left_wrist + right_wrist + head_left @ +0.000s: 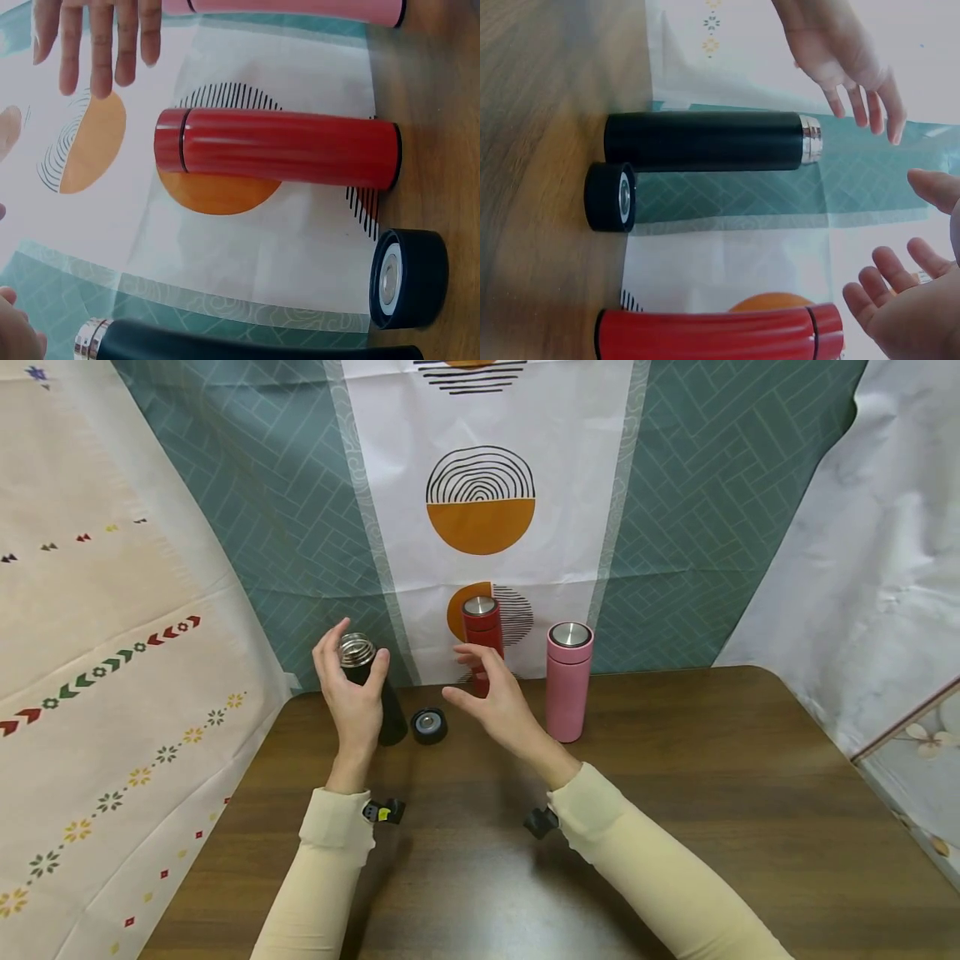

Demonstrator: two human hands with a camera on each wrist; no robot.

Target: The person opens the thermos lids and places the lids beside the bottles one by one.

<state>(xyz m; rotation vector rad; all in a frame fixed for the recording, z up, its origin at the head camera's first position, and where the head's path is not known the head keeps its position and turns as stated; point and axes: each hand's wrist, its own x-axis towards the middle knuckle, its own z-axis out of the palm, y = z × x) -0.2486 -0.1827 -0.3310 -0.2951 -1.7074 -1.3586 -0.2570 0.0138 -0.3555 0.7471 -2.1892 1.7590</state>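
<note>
A black thermos bottle [705,141] stands uncapped on the table, its bare metal neck [357,648] showing. Beside its base the black lid [430,727] lies with its inner side visible. My left hand [352,700] is raised near the neck, fingers spread and apart from the bottle in the right wrist view. A red thermos bottle [285,148] stands capped at the back, partly hidden in the head view by my right hand [504,700]. That hand hovers in front of it, fingers relaxed and holding nothing. To its right stands a capped pink thermos bottle [567,693].
The brown wooden table [465,860] reaches back to a hanging teal and white cloth [480,410] right behind the bottles. A patterned cream cloth [97,693] hangs at the left, a white one [885,568] at the right. Both wrists wear small black cameras.
</note>
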